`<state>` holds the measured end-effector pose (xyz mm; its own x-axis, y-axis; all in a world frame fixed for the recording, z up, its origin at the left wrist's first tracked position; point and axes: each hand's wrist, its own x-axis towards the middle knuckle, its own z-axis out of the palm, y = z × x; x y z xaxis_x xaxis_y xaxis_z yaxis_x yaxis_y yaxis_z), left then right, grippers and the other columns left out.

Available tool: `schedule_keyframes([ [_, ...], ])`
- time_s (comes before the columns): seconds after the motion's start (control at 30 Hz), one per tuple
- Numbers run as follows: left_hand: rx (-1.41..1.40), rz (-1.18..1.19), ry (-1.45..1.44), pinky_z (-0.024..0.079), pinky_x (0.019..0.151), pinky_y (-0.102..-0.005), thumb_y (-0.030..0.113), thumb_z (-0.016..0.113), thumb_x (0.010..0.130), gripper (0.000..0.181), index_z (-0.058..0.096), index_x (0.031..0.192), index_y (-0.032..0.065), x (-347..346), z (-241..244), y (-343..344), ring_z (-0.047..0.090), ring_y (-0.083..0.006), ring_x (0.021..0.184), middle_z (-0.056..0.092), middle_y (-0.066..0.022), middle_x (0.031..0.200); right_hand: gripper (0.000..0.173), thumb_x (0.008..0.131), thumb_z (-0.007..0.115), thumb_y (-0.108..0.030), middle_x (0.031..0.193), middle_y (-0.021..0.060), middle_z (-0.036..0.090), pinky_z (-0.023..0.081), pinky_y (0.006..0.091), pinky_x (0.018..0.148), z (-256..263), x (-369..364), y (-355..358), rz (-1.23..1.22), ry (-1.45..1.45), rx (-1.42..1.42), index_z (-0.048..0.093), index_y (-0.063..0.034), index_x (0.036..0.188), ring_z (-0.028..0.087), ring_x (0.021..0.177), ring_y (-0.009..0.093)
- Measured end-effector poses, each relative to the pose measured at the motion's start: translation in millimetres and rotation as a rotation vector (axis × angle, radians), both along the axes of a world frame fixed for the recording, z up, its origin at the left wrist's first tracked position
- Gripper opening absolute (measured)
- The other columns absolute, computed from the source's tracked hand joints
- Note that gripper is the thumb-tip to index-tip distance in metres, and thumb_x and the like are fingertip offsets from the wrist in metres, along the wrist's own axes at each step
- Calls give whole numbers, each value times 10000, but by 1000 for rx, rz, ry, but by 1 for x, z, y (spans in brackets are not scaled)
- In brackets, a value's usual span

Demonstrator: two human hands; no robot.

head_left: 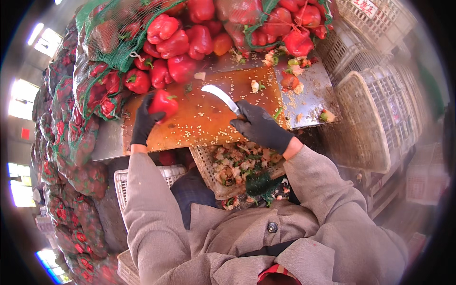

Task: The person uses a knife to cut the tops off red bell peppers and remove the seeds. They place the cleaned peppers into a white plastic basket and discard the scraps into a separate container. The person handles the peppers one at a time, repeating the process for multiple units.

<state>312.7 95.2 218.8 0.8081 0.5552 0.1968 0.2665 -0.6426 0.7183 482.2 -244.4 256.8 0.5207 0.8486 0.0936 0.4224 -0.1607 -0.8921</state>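
Observation:
My left hand (pixel 146 115), in a black glove, grips a red bell pepper (pixel 164 104) with a green stem at the left part of an orange cutting board (pixel 213 103). In my gloved right hand (pixel 262 125) is a knife (pixel 221 97) with a curved blade; the blade points up and left above the board, apart from the pepper. Pale seeds are scattered over the board. A cut core (pixel 255 86) with a bit of green stem lies near its far right. Beyond the board, red bell peppers (pixel 172 42) are heaped, some spilling from a green mesh bag (pixel 107 39).
Pepper scraps (pixel 293 80) lie on the metal tabletop (pixel 313 96) right of the board. Below the near edge stands a plastic crate (pixel 206 178) of cores and trimmings. Empty crates (pixel 370 121) stand at right; stacked mesh sacks of peppers (pixel 71 149) line the left.

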Motion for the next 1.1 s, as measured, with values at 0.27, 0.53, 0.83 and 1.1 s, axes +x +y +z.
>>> schedule_keyframes([
  [0.27, -290, -215, 18, 421, 899, -275, 59, 672, 688, 474, 567, 1145, -5, 31, 27, -104, 542, -133, 1004, 598, -41, 1072, 245, 849, 571, -239, 797, 173, 611, 443, 488, 655, -22, -4, -4, 39, -291, -233, 457, -72, 988, 592, 765, 395],
  [0.53, -462, 479, -641, 436, 764, -249, 118, 576, 845, 230, 598, 1036, -7, 72, -56, -137, 525, -106, 834, 583, -36, 905, 229, 850, 530, -194, 811, 201, 618, 450, 495, 683, -28, -17, -5, 36, -354, -188, 451, -37, 997, 597, 772, 402],
  [0.83, -9, 457, -501, 445, 842, -350, 147, 531, 844, 296, 582, 1070, -37, 79, -52, -146, 567, -263, 937, 602, -164, 1006, 213, 857, 476, -148, 819, 218, 621, 451, 488, 707, -22, -14, 17, 71, -368, -279, 456, -2, 1012, 600, 801, 404],
  [1.1, -75, 424, -550, 450, 832, -362, 130, 530, 837, 264, 590, 1038, -30, 83, -53, -145, 578, -292, 927, 603, -176, 1012, 272, 865, 414, -114, 984, 234, 629, 484, 460, 778, -21, -10, 54, 145, -347, -410, 487, 12, 1095, 619, 927, 362],
])
